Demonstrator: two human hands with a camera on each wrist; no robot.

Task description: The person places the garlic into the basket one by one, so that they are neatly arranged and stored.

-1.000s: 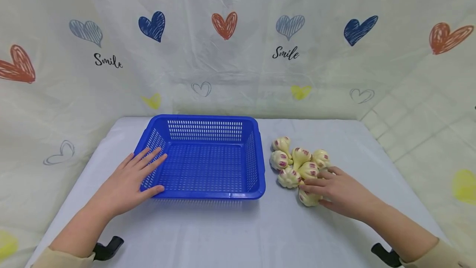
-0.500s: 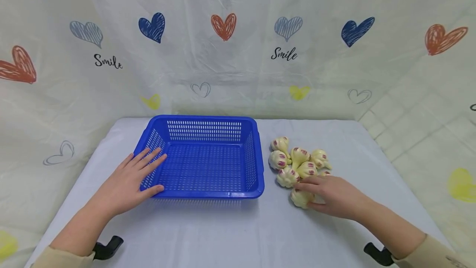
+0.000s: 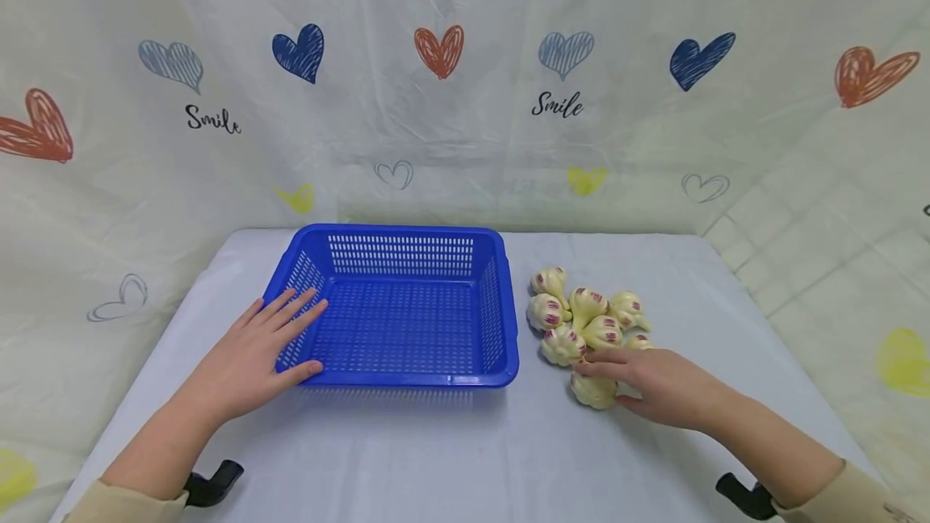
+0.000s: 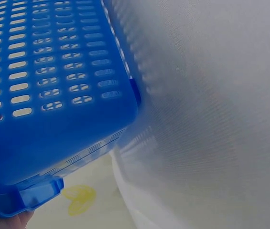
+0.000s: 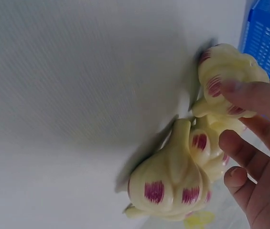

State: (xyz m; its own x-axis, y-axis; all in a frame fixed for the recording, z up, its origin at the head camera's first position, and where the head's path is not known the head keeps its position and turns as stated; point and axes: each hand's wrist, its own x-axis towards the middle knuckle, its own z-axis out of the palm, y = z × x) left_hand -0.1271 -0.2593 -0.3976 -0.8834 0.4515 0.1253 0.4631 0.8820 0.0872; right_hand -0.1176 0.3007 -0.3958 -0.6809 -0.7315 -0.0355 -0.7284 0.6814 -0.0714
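My left hand [image 3: 250, 353] rests on the left rim of a blue plastic basket [image 3: 407, 378], its fingers spread and straight over the inside. The basket holds nothing. In the left wrist view, the slotted basket wall [image 4: 53, 129] fills the upper left, and only a bit of the hand shows below the rim. My right hand [image 3: 657, 386] pinches the nearest garlic bulb [image 3: 594, 392], at the front of a cluster of bulbs. In the right wrist view, the thumb lies against that garlic bulb [image 5: 221, 71], while other fingers curl loosely beside a second bulb [image 5: 168, 176].
Several more garlic bulbs [image 3: 563, 345] with purple marks lie close together right of the basket. A white cloth [image 3: 407, 458] covers the table. Behind it hangs a pale curtain [image 3: 472, 135] printed with hearts.
My right hand has closed in on the front garlic bulb and shifted it slightly left and nearer, uncovering another bulb behind. The left hand and basket stay put.
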